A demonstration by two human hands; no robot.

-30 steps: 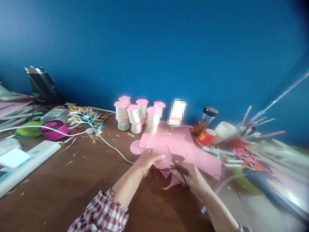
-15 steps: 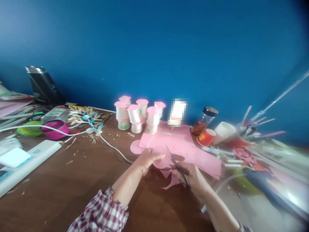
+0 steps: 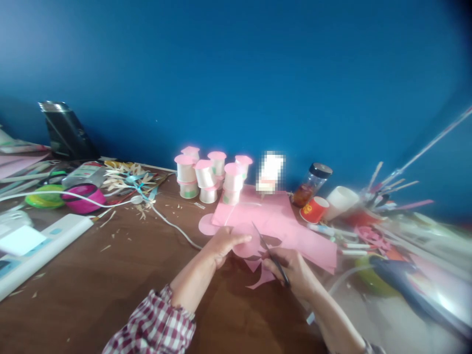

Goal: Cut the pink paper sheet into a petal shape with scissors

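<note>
My left hand is closed on a piece of pink paper with a rounded edge, the thumb lying along its top. In my right hand is a pair of dark scissors, blades pointing up and away, beside the paper's right edge. Whether the blades are apart is hard to make out. Pink paper offcuts lie just below, between the hands. Beyond them lie larger pink sheets, and a pink paper disc is left of those.
White paper cups topped with pink paper stand stacked at the back. Right of them are a lidded jar, a red cup and a white cup. A power strip and white cable lie left; a glue gun lies right.
</note>
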